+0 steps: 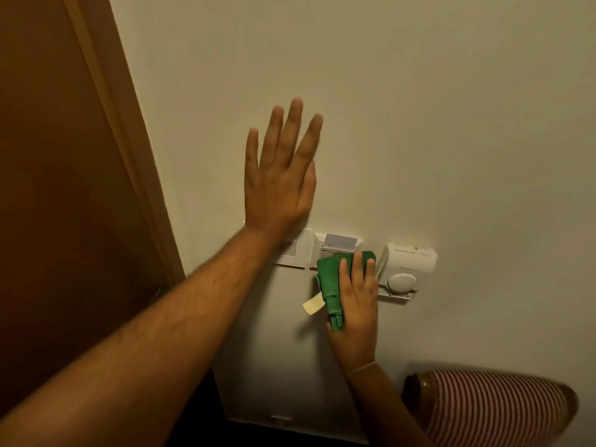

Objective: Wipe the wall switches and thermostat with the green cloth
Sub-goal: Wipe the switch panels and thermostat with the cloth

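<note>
My right hand [358,291] presses a folded green cloth [332,285] against the wall, over the lower right part of a white key-card switch [325,250] that has a card in its slot. A pale tag hangs from the cloth. To the left is a white wall switch [298,253], partly covered by my left wrist. My left hand [280,175] lies flat on the wall above the switches, fingers spread, holding nothing. The white thermostat [408,269], with a round dial, is mounted just right of the cloth.
A brown wooden door and its frame [106,156] fill the left side. A white panel [280,350] runs down the wall below the switches. A striped sleeve [496,411] shows at bottom right.
</note>
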